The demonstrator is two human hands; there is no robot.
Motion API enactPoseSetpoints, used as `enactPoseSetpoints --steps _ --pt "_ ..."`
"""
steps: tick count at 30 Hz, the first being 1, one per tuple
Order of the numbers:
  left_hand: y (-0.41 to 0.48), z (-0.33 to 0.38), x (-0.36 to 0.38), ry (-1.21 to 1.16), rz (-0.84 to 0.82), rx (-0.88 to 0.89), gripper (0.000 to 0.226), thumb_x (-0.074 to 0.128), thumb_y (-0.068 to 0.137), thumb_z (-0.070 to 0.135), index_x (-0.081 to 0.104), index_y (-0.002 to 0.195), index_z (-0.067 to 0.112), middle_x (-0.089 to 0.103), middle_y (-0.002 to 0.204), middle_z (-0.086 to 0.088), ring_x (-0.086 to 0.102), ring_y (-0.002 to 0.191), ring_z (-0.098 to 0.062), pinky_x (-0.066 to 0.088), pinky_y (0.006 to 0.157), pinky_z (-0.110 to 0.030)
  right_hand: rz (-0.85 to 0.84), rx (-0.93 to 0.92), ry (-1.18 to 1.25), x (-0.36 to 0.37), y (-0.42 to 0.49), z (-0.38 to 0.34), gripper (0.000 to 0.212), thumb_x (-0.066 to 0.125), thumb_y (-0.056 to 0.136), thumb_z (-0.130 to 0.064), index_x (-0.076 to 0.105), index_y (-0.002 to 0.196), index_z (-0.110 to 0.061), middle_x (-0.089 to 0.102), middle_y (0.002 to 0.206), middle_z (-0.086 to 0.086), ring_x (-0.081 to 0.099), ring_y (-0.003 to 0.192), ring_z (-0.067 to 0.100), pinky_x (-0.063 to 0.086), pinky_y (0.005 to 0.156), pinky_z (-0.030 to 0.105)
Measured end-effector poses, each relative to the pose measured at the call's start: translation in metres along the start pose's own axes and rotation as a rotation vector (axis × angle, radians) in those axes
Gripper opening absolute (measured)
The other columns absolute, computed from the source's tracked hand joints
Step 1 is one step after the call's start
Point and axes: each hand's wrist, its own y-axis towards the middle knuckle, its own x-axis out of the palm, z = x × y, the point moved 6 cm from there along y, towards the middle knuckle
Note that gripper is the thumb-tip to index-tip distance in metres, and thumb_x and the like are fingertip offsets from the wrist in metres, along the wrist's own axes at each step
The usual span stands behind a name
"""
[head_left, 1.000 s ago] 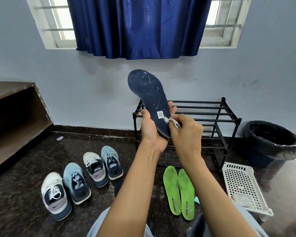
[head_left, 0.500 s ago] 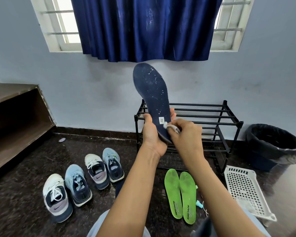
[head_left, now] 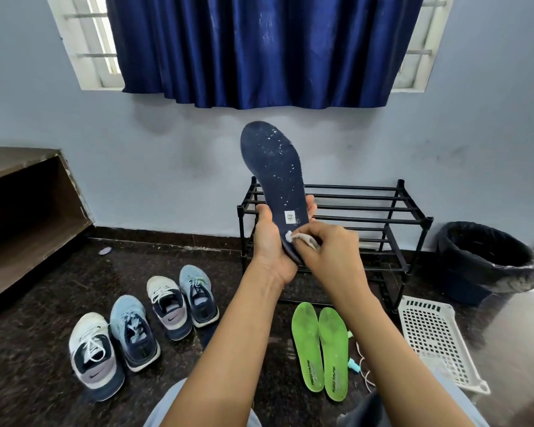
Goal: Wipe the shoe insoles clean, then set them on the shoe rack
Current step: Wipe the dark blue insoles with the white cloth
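Observation:
A dark blue insole speckled with white spots stands upright in front of me, toe end up, with a small white label near its heel. My left hand grips its heel end from the left. My right hand pinches a small white cloth and presses it on the insole just below the label. Two green insoles lie side by side on the dark floor below my arms. The black metal shoe rack stands against the wall behind my hands, its bars bare.
Several sneakers sit on the floor at the left. A white perforated basket lies at the right, and a black-lined bin stands beyond it. A brown wooden shelf runs along the left wall. A blue curtain hangs above.
The insole has turned more upright in my left hand. My right hand with the cloth stays at the heel end, shifting slightly below the label.

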Motion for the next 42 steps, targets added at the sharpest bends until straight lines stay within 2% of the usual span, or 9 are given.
enactPoseSetpoints --steps 5,7,10,16,22,29,33,38,42 --pt "-0.006 -0.008 0.003 0.024 -0.007 -0.031 0.071 0.015 0.101 0.058 0.070 0.098 0.012 0.072 0.091 -0.005 0.066 0.091 -0.019 0.049 0.087 -0.031 0.189 -0.040 -0.175 -0.007 0.012 0.001 0.009 0.064 0.081 -0.007 0.070 0.088 -0.008 0.070 0.080 0.009 0.062 0.075 0.028 0.040 0.068 0.029" --pt "-0.006 -0.007 0.003 0.020 -0.005 -0.033 0.072 0.016 0.101 0.056 0.072 0.090 0.012 0.072 0.087 -0.006 0.066 0.089 -0.019 0.049 0.086 -0.032 0.168 -0.036 -0.097 -0.007 0.009 -0.001 0.010 0.066 0.080 -0.006 0.072 0.086 -0.010 0.071 0.078 0.007 0.063 0.071 0.025 0.044 0.068 0.026" --pt "-0.004 -0.003 0.004 -0.005 -0.011 -0.032 0.072 0.013 0.101 0.057 0.068 0.094 0.012 0.071 0.087 -0.006 0.064 0.098 -0.017 0.049 0.088 -0.033 0.064 -0.039 0.037 -0.004 0.000 -0.004 0.016 0.070 0.076 -0.004 0.076 0.083 -0.017 0.072 0.077 0.001 0.061 0.067 0.010 0.039 0.063 0.005" --pt "-0.006 -0.011 0.007 0.035 -0.036 -0.052 0.074 0.014 0.099 0.062 0.067 0.097 0.010 0.072 0.085 -0.005 0.068 0.083 -0.017 0.054 0.076 -0.028 0.195 -0.112 -0.184 -0.008 0.012 -0.003 0.013 0.070 0.074 0.000 0.073 0.084 -0.008 0.068 0.077 0.010 0.063 0.072 0.028 0.037 0.065 0.022" --pt "-0.001 -0.004 0.007 0.053 0.002 -0.043 0.074 0.015 0.099 0.062 0.068 0.091 0.010 0.070 0.082 -0.005 0.067 0.089 -0.017 0.053 0.079 -0.031 0.047 -0.028 0.029 -0.008 0.003 0.000 0.017 0.071 0.074 -0.005 0.075 0.078 -0.021 0.068 0.067 -0.007 0.058 0.063 0.000 0.037 0.061 0.002" --pt "-0.003 -0.013 0.004 0.119 0.000 -0.089 0.081 0.013 0.097 0.066 0.069 0.094 0.008 0.071 0.086 -0.006 0.068 0.082 -0.019 0.051 0.084 -0.032 0.164 -0.115 -0.137 -0.008 0.009 -0.002 0.014 0.070 0.075 -0.004 0.072 0.082 -0.015 0.071 0.076 0.004 0.065 0.068 0.024 0.046 0.063 0.027" --pt "-0.001 -0.008 0.001 0.115 0.016 -0.086 0.078 0.015 0.098 0.064 0.068 0.094 0.008 0.071 0.085 -0.004 0.071 0.078 -0.015 0.056 0.074 -0.027 0.042 -0.048 0.021 -0.005 0.005 0.004 0.018 0.067 0.077 -0.004 0.072 0.081 -0.021 0.073 0.083 -0.002 0.062 0.081 0.011 0.039 0.061 0.005" --pt "-0.005 -0.013 0.002 0.090 0.012 -0.075 0.073 0.016 0.098 0.064 0.067 0.087 0.013 0.071 0.076 -0.003 0.068 0.075 -0.016 0.051 0.076 -0.030 0.104 -0.101 -0.130 0.000 0.012 0.002 0.014 0.066 0.079 -0.006 0.069 0.085 -0.018 0.070 0.076 0.002 0.062 0.070 0.023 0.039 0.062 0.026" --pt "-0.008 -0.014 -0.001 0.123 0.036 -0.101 0.070 0.017 0.098 0.064 0.067 0.088 0.015 0.071 0.072 -0.003 0.069 0.066 -0.015 0.051 0.066 -0.026 0.097 -0.081 -0.064 -0.003 0.012 0.002 0.016 0.065 0.077 -0.004 0.069 0.080 -0.019 0.069 0.072 -0.005 0.059 0.063 0.015 0.040 0.059 0.023"
